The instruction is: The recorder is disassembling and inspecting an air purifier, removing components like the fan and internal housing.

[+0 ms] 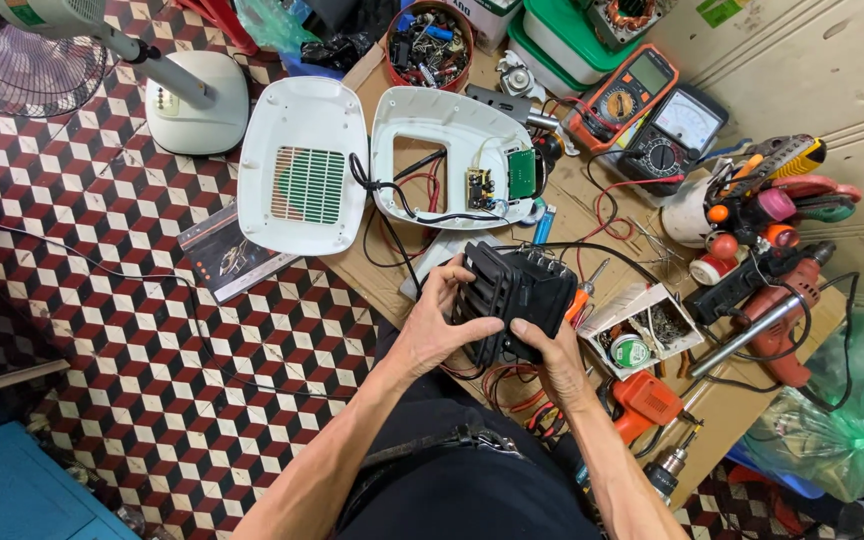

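Note:
Both of my hands grip a black plastic unit with slats and metal terminals [514,292], held above my lap. My left hand [442,325] wraps its left side, fingers curled over the slatted face. My right hand [550,352] holds its lower right edge. Black and red wires run from the unit up to an opened white housing half [452,150] that holds small circuit boards. The other white housing half [302,165], with a vent grille, lies face down to the left of it.
A fan base [197,100] stands at the upper left on the checkered floor. Two multimeters [642,115], a cup of tools [742,200], a red drill [782,310], an orange tool [647,400] and a small parts box [642,335] crowd the cardboard at right.

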